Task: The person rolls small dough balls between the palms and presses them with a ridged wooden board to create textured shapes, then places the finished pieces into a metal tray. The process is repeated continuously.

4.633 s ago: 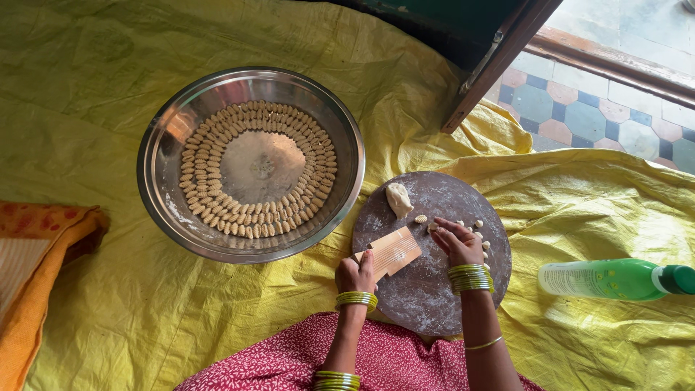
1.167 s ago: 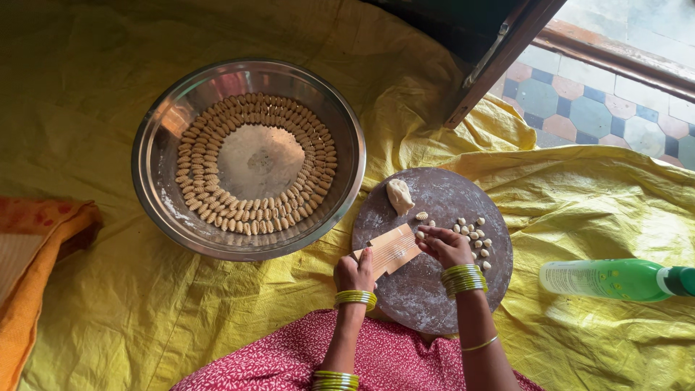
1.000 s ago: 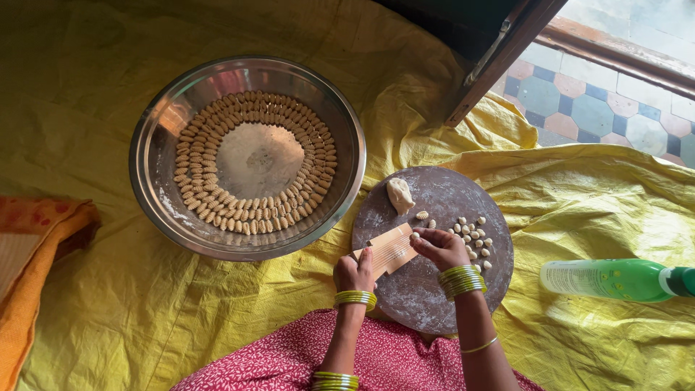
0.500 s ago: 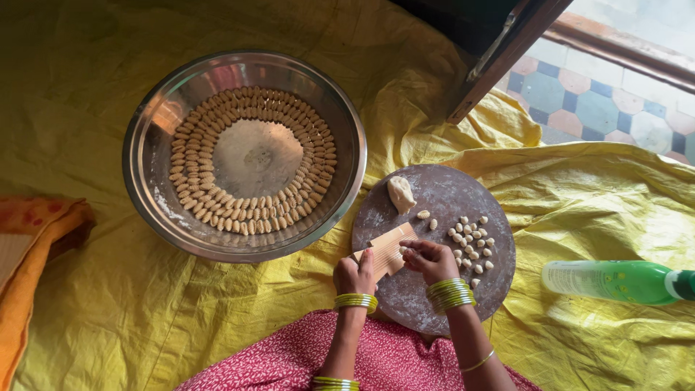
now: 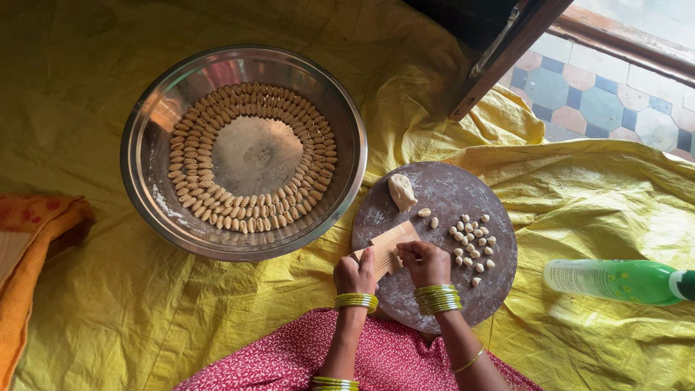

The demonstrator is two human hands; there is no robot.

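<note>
Orange cloth is lying at the far left on the yellow sheet, and beside it a steel bowl is holding rings of shaped dough pieces. Further right, the left hand is gripping the near end of a small ridged board, whose long axis is slanting up and to the right over the round stone slab. Touching that board, the right hand is pressing down with curled fingers; whatever is under them is hidden. Small dough balls are waiting just right of the right hand, nearer it than the left. A dough lump is sitting beyond. A green bottle is lying far right.
</note>
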